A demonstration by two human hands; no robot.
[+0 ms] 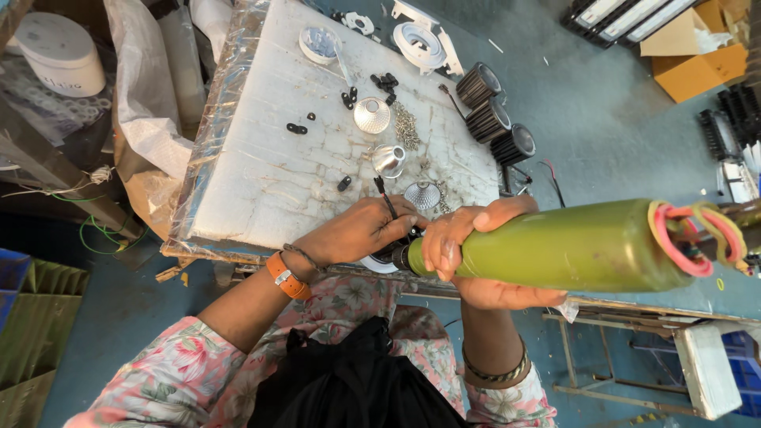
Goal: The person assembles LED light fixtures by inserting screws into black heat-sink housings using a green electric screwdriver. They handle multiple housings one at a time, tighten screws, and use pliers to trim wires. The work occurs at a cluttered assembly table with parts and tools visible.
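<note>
My right hand grips a thick green powered screwdriver lying sideways, its black tip pointing left. Coloured rubber bands wrap its far end. My left hand rests at the near edge of the white worktable and holds down a round black-and-white lamp part, mostly hidden under the fingers. The tool's tip meets that part right beside my left fingers. A black wire sticks up between them.
Silver reflector cones, small black clips, a pile of screws and white rings lie on the table. Three black finned heat sinks stand at its right edge. Cardboard boxes sit on the floor at the far right.
</note>
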